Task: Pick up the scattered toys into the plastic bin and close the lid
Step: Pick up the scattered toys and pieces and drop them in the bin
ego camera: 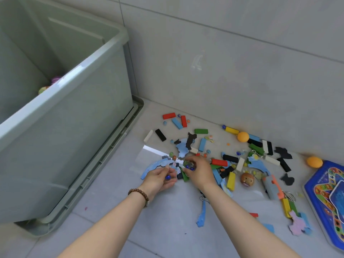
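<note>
- Both hands are down among the toys on the floor (167,229). The left hand (160,178) lies palm up, fingers curled round a blue marble (168,177).
- At its three o'clock, the right hand (200,172) has its fingertips pinched on a small cluster of marbles (188,165). It is grasping, though I can't tell how many it really has.
- The plastic bin (78,82) stands at the hands' nine-to-ten o'clock, mouth straight up and uncovered. Its near rim, and by my reckoning its long axis, runs from eight o'clock to two o'clock, toward the wall (223,71).
- What looks like the lid (135,116) lies flat under the bin on the same line, its edge sticking out.
- The rest of the scatter makes a band along the wall foot from eleven o'clock to four: wooden blocks (169,116), puzzle pieces (183,148), an orange ball (243,136).
- Watch the marbles. They are round, the tile is glossy, and one slipping from that pinch could roll off among the blocks or under the lid's edge.
- An overfilled cupped palm may spill on the way over that high rim.
- If that is the lid, the bin has to come off it before closing, and a full bin will be awkward to shift.
</note>
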`<state>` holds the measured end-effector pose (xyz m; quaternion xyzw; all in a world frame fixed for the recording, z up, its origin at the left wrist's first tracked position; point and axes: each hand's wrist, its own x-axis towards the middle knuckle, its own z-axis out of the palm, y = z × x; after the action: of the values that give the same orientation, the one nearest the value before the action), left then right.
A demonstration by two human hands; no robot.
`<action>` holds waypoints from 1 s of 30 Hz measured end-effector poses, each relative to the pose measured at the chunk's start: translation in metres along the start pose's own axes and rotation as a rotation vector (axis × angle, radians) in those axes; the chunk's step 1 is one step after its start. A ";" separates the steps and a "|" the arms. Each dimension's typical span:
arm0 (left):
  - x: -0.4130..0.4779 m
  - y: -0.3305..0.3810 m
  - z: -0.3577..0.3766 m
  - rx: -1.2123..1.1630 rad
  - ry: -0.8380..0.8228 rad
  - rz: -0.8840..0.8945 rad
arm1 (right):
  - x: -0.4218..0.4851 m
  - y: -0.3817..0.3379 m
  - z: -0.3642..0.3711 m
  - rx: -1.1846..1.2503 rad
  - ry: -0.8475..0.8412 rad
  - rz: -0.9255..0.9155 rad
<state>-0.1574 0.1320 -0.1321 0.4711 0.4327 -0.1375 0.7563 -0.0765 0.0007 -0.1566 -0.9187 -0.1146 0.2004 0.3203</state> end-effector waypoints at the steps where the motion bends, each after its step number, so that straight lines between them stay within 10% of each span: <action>1: 0.000 -0.002 -0.001 0.003 -0.008 -0.002 | -0.001 -0.001 0.000 0.005 0.005 -0.005; 30: 0.013 -0.020 -0.008 -0.053 0.063 0.145 | 0.000 -0.007 -0.001 0.182 -0.194 -0.008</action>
<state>-0.1661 0.1312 -0.1556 0.4850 0.4246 -0.0562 0.7624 -0.0767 0.0062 -0.1515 -0.8619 -0.1300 0.2964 0.3904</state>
